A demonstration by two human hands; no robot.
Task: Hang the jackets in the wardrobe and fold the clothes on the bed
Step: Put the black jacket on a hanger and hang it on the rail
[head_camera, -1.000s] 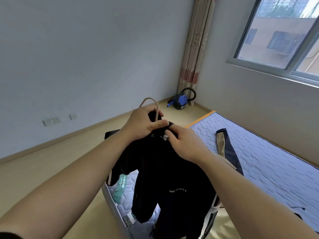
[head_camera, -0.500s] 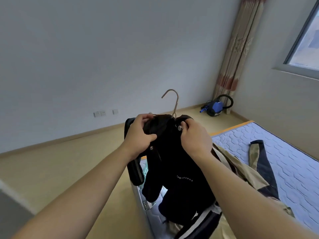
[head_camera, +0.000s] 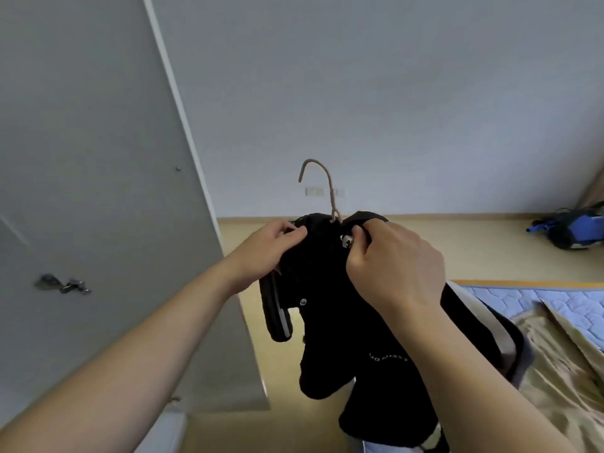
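A black jacket (head_camera: pixel 330 322) hangs on a hanger whose tan hook (head_camera: pixel 323 188) sticks up above the collar. My left hand (head_camera: pixel 271 250) pinches the left side of the collar. My right hand (head_camera: pixel 395 266) grips the right side, next to a metal snap. The jacket's sleeves and body hang down below my hands. A grey wardrobe door (head_camera: pixel 98 207) with a metal handle (head_camera: pixel 62 284) stands at the left. A beige garment (head_camera: pixel 555 371) lies on the blue quilted bed (head_camera: pixel 536 302) at the lower right.
A blue vacuum cleaner (head_camera: pixel 572 228) sits on the wooden floor (head_camera: pixel 457 250) at the far right by the wall. Wall sockets (head_camera: pixel 323 191) are behind the hanger hook. A curtain edge shows at the right border.
The view has swung left: the window has left the frame and the wardrobe door has come into sight. Both hands keep their hold on the jacket's collar.
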